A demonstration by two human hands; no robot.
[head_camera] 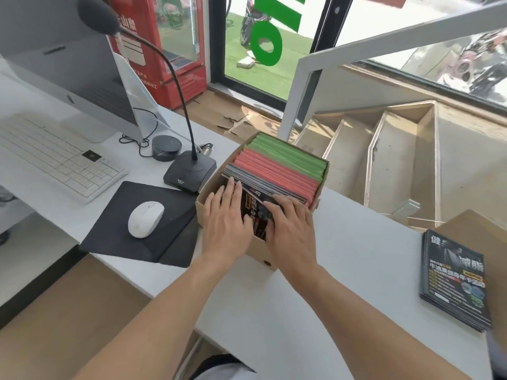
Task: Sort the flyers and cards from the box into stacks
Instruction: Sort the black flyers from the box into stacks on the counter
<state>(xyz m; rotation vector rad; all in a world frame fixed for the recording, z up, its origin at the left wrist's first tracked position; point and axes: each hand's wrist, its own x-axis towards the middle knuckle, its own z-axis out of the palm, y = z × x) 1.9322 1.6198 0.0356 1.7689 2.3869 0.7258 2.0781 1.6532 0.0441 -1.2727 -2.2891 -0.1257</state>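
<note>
A cardboard box (258, 249) stands on the white desk, packed upright with black flyers (253, 200) at the near end, then red cards (277, 172), then green cards (290, 153) at the far end. My left hand (225, 218) lies flat with straight fingers on the front black flyer. My right hand (288, 226) lies beside it, its fingers bent over the tops of the black flyers. A stack of the same black flyers (454, 281) lies on the desk at the right.
Left of the box are a desk microphone base (189, 171), a white mouse (146, 219) on a black pad, a keyboard (55, 157) and a monitor. The desk's far edge drops to a wooden stairwell (384, 160) behind the box.
</note>
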